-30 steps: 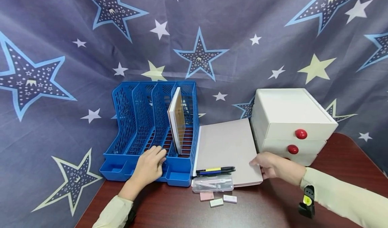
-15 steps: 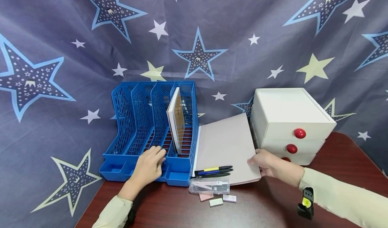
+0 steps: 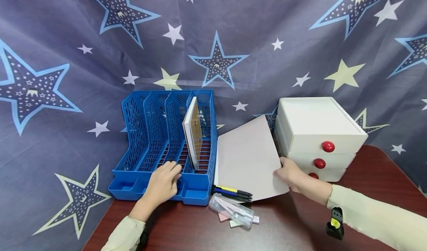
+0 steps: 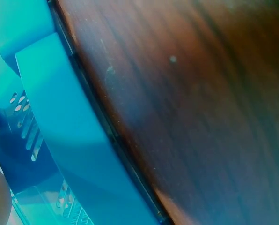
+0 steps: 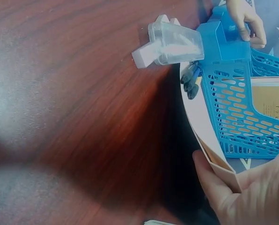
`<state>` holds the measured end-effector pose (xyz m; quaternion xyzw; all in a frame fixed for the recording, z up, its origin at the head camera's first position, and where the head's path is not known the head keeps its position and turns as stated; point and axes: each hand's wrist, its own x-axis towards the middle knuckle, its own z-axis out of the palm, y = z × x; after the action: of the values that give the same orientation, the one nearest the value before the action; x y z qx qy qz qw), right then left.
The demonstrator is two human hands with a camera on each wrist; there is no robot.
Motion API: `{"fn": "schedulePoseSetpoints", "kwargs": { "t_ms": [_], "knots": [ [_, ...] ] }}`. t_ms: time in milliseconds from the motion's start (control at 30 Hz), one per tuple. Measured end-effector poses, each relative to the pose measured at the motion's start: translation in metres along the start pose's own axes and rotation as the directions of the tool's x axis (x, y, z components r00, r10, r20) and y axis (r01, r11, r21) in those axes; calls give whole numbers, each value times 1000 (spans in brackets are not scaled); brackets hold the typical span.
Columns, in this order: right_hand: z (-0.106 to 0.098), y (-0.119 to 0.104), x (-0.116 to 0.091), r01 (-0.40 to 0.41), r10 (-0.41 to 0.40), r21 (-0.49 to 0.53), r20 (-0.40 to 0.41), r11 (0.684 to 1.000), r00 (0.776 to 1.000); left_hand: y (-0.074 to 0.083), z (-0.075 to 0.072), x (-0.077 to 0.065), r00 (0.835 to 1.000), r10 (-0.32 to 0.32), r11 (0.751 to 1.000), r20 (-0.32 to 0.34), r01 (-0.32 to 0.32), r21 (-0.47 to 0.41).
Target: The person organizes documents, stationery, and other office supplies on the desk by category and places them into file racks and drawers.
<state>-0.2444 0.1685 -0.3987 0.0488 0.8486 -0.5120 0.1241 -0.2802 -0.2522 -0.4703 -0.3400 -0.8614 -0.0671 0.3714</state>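
Note:
In the head view, my right hand (image 3: 293, 175) pinches the right edge of a large pale folder (image 3: 247, 154), thumb on top. That edge is raised, and the folder slopes down to the left, towards the blue file rack (image 3: 197, 195). The right wrist view shows its open edge (image 5: 216, 161) between thumb and fingers. My left hand (image 3: 162, 182) grips the rack's front ledge, fingers curled over it. Several pens (image 3: 233, 193) lie at the folder's lower left. A clear plastic case (image 3: 231, 210) sits askew in front of them, overlapping several small erasers (image 3: 236, 224).
A book (image 3: 193, 136) stands upright in the rack's right-hand compartment. Right of the folder, close to my right hand, is a white drawer unit (image 3: 320, 117) with red knobs. A starry cloth (image 3: 247, 21) hangs behind the dark wooden table (image 3: 283, 228).
My right hand has lifted the folder's right side, tilting it towards the rack. The pens and plastic case have slid down and left, and the case has turned over the erasers. My left hand stays put.

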Motion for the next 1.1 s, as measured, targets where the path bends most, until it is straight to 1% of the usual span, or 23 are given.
{"fn": "schedulePoseSetpoints", "kwargs": {
  "t_ms": [167, 333, 433, 567, 633, 800, 1000, 1100],
  "knots": [
    [-2, -2, 2, 29, -30, -52, -12, 998, 999, 0, 0, 0, 1000, -1, 1000, -2, 1, -2],
    [-6, 0, 5, 102, -105, -92, -37, 991, 994, 0, 0, 0, 1000, 5, 1000, -7, -5, -1],
    [-10, 3, 8, 151, -162, -141, -64, 978, 985, 0, 1, 0, 1000, 7, 1000, -10, -7, -1],
    [-15, -2, 6, 197, -220, -214, -90, 957, 971, 0, 0, 0, 1000, 0, 1000, -6, 0, -2],
    [-16, -7, 2, 212, -237, -236, -86, 949, 968, 1, -1, 1, 1000, -5, 1000, 1, 5, -1],
    [-16, -16, -5, 249, -293, -314, -98, 916, 951, 2, -3, 1, 1000, -16, 1000, 22, 16, 2],
    [-18, -23, -9, 284, -349, -385, -109, 878, 931, 1, -2, 1, 1000, -10, 1000, 15, 10, 3],
    [-19, -27, -13, 304, -383, -421, -114, 854, 917, 1, -1, 0, 1000, -9, 1000, 12, 9, 2]
  ]
}}
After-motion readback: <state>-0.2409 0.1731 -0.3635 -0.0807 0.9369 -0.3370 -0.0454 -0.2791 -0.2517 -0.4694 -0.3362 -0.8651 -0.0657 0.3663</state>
